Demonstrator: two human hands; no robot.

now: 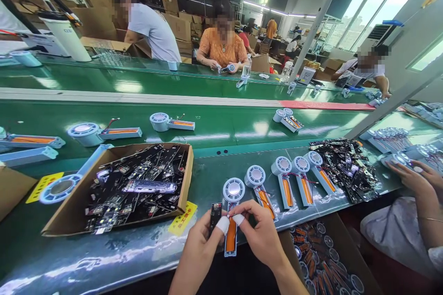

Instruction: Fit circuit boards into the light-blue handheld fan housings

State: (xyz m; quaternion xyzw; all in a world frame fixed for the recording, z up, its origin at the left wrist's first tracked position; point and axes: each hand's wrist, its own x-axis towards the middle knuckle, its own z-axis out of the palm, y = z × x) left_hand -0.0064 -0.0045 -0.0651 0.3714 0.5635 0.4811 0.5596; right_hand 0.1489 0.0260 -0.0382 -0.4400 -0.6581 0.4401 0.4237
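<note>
My left hand (202, 244) pinches a small black circuit board (215, 214) upright at the near edge of the green bench. My right hand (258, 230), a white cot on one fingertip, meets the left over an open hand-fan half (232, 203) that lies flat with its round white head away from me and an orange battery in its handle. The right fingertips pinch the thin wires at that fan. To the right, several more open fan halves (294, 179) lie side by side in a row.
A cardboard box of black circuit boards (134, 184) sits to the left, a loose pile of boards (346, 166) to the right. Fan halves ride the green conveyor (221, 124). A co-worker's hands (415, 179) work at the right; a box of parts (321, 258) sits below the bench.
</note>
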